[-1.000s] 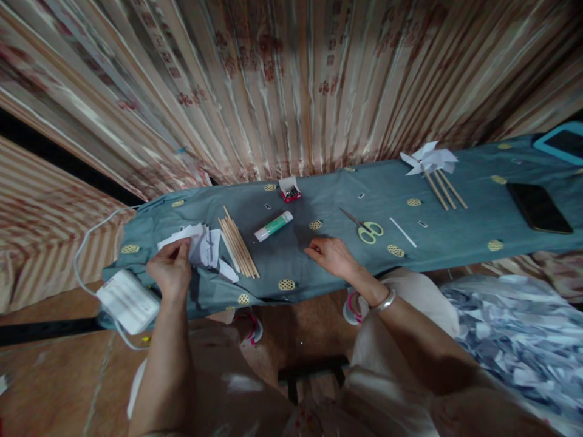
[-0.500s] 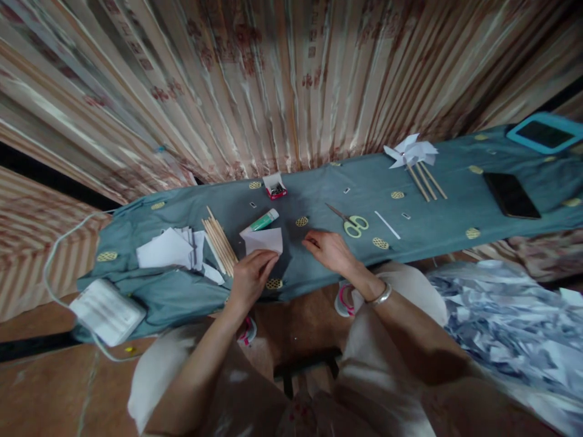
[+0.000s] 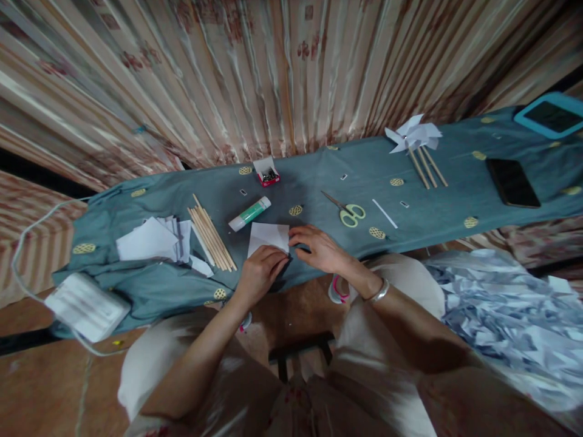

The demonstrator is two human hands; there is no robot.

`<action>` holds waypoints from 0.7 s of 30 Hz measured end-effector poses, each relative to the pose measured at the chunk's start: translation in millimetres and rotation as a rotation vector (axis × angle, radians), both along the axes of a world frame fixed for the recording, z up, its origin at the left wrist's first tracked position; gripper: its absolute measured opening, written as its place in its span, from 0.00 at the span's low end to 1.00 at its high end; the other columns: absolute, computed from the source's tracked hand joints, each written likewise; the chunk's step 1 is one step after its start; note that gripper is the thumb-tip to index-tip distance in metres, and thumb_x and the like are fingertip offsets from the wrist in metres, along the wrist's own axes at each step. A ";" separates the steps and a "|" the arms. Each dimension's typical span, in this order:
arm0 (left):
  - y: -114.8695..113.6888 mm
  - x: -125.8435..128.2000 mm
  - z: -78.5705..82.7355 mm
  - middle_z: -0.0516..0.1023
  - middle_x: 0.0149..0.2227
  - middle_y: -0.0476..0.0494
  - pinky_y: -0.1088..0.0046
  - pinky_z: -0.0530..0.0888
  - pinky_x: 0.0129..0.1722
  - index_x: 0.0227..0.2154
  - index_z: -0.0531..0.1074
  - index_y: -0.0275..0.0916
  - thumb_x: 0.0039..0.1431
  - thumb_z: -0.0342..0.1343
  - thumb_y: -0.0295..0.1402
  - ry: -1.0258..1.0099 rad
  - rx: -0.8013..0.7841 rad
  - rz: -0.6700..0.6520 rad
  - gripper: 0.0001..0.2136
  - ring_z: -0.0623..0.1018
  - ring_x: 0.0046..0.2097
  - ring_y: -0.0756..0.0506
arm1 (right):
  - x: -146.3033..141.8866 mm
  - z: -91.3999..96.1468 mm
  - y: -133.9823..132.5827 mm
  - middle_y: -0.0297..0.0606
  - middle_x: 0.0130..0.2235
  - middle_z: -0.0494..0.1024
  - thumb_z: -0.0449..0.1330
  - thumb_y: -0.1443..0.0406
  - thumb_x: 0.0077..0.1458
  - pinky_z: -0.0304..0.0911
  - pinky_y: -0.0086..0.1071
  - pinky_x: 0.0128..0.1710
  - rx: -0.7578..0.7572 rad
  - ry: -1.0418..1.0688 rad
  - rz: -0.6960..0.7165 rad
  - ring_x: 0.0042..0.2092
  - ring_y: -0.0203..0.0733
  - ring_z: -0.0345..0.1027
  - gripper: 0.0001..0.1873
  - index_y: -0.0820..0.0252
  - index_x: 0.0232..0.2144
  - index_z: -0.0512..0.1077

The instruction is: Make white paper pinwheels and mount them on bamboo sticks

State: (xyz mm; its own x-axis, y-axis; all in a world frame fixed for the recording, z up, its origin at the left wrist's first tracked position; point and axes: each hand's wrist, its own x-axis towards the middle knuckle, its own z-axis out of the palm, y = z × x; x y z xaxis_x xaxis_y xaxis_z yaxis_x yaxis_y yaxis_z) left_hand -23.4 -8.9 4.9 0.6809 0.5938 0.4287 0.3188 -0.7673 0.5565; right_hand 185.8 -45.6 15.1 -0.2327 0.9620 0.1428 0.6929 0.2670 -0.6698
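Note:
A white square of paper (image 3: 268, 235) lies on the cloth in front of me. My left hand (image 3: 260, 271) pinches its near right corner, covering part of the near edge. At the paper's right edge, the bent fingertips and thumb of my right hand (image 3: 316, 247) close on the sheet; the exact contact is hard to see. Just beyond the paper lies a glue stick (image 3: 250, 213) with a green label. A small open red-and-white box (image 3: 268, 175) of dark metal pieces stands farther back. Scissors (image 3: 348, 212) with light green handles rest to the right.
Wooden sticks (image 3: 210, 233) and a stack of cut paper (image 3: 150, 238) lie left, near a white device (image 3: 88, 308) with a cable. Rightward are a paper strip (image 3: 385, 213), paper pinwheels (image 3: 415, 135), a phone (image 3: 512, 182) and a blue-framed tablet (image 3: 553, 116). A bag of paper scraps (image 3: 514, 321) stands beside my leg.
My right hand has moved left to the paper's edge. The paper has turned and now lies flatter, clear of the glue stick. My left hand still pinches it. The view has shifted slightly.

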 end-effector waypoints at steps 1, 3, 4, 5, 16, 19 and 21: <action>-0.4 -1.0 0.0 0.83 0.36 0.39 0.67 0.79 0.42 0.37 0.79 0.38 0.67 0.55 0.35 -0.007 -0.033 0.007 0.09 0.81 0.40 0.44 | 0.3 0.4 -0.4 0.46 0.53 0.78 0.60 0.73 0.54 0.65 0.46 0.58 -0.003 0.000 0.001 0.55 0.48 0.72 0.13 0.59 0.41 0.79; -0.4 -3.0 0.2 0.83 0.36 0.40 0.66 0.78 0.44 0.36 0.80 0.39 0.67 0.55 0.35 -0.033 -0.129 0.038 0.10 0.81 0.41 0.44 | 0.0 0.8 -1.2 0.47 0.54 0.78 0.63 0.70 0.54 0.64 0.47 0.59 -0.001 0.016 -0.010 0.56 0.50 0.71 0.12 0.59 0.42 0.78; 0.1 -3.7 0.3 0.83 0.36 0.41 0.66 0.78 0.44 0.36 0.80 0.39 0.67 0.55 0.36 -0.048 -0.185 0.061 0.10 0.81 0.41 0.44 | -0.9 0.6 -1.6 0.47 0.55 0.77 0.65 0.68 0.53 0.64 0.48 0.59 0.003 0.032 -0.020 0.57 0.50 0.70 0.13 0.58 0.43 0.78; 0.8 -4.0 0.5 0.84 0.36 0.41 0.67 0.78 0.44 0.36 0.80 0.40 0.66 0.55 0.36 -0.063 -0.242 0.086 0.10 0.82 0.40 0.44 | -2.4 0.2 -1.8 0.47 0.55 0.77 0.66 0.67 0.53 0.64 0.48 0.59 0.008 0.052 -0.029 0.57 0.50 0.70 0.13 0.57 0.43 0.78; 8.7 0.3 4.4 0.84 0.34 0.45 0.72 0.76 0.38 0.32 0.80 0.40 0.61 0.59 0.40 -0.199 -0.519 0.204 0.10 0.82 0.35 0.46 | -17.8 -3.0 10.7 0.44 0.54 0.78 0.63 0.67 0.58 0.64 0.43 0.57 -0.004 0.220 -0.029 0.57 0.45 0.71 0.03 0.57 0.34 0.78; 8.7 -0.8 4.2 0.84 0.33 0.44 0.72 0.76 0.39 0.32 0.80 0.40 0.59 0.61 0.38 -0.209 -0.527 0.209 0.08 0.82 0.35 0.46 | -17.9 -3.4 11.9 0.44 0.54 0.78 0.62 0.67 0.57 0.65 0.42 0.57 -0.017 0.239 -0.033 0.56 0.45 0.72 0.03 0.57 0.33 0.78; 8.7 -1.1 4.2 0.84 0.33 0.45 0.73 0.75 0.38 0.31 0.80 0.40 0.59 0.60 0.37 -0.205 -0.529 0.219 0.07 0.81 0.35 0.46 | -18.6 -3.6 12.0 0.43 0.54 0.78 0.62 0.66 0.57 0.65 0.42 0.57 -0.032 0.246 -0.038 0.56 0.45 0.72 0.03 0.56 0.33 0.78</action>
